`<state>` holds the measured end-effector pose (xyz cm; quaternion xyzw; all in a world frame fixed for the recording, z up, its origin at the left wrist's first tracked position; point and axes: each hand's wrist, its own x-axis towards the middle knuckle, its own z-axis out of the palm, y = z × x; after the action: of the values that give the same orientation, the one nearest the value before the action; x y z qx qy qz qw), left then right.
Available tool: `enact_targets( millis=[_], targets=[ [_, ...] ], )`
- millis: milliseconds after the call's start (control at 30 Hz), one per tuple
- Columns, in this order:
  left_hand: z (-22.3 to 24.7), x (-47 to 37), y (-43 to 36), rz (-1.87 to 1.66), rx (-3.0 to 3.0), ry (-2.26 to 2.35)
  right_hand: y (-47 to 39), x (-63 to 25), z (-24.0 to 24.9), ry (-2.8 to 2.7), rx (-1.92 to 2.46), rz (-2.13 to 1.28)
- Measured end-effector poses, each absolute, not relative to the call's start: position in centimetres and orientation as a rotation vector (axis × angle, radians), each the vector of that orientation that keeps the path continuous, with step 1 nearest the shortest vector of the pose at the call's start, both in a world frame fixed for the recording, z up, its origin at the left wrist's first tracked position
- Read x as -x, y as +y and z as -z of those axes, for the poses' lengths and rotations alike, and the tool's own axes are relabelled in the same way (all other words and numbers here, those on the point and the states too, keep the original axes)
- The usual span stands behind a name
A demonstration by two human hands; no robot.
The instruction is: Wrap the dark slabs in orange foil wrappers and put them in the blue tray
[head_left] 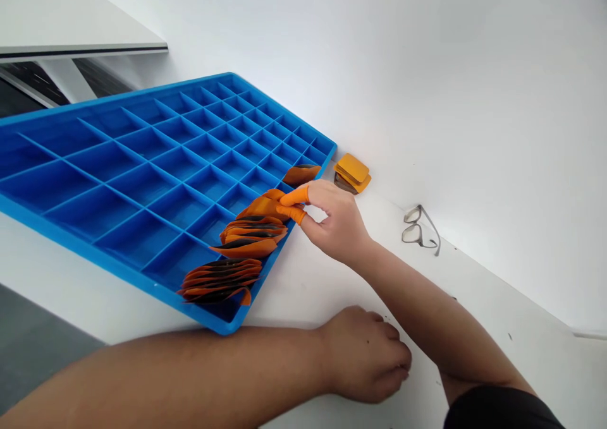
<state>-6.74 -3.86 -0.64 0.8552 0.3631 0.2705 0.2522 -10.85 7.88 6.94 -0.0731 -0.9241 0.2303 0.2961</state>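
Note:
My right hand (332,217) wears orange finger cots on its thumb and index finger. They are pinched on a thin orange piece (260,206) in a compartment along the near right edge of the blue divided tray (190,182). Beside it stand wavy orange-and-black pieces (253,233), packed upright in a row. Another bunch of such pieces (220,280) fills the corner compartment, and a further piece (302,174) lies in a compartment beyond my fingers. My left hand (367,353) rests palm down on the white table, fingers curled in and their undersides hidden. The left forearm lies close to the tray's corner.
A small stack of orange-yellow pieces (351,171) sits past the tray's right edge. A pair of glasses (420,230) lies farther right near the white wall (450,88). At the upper left is a white surface (71,12) with a dark edge.

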Motion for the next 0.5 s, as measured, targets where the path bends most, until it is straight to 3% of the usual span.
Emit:
enact_targets(
  millis=[200, 500],
  targets=[
    [0.7, 6.7, -3.9, -0.728, -2.330, 1.005, 8.2, 10.1, -7.0, -2.426, -0.019, -0.455],
    [0.5, 6.8, -3.8, -0.698, -2.330, 1.006, 7.6, 10.9, -13.1, -2.896, 0.050, 0.008]
  ],
)
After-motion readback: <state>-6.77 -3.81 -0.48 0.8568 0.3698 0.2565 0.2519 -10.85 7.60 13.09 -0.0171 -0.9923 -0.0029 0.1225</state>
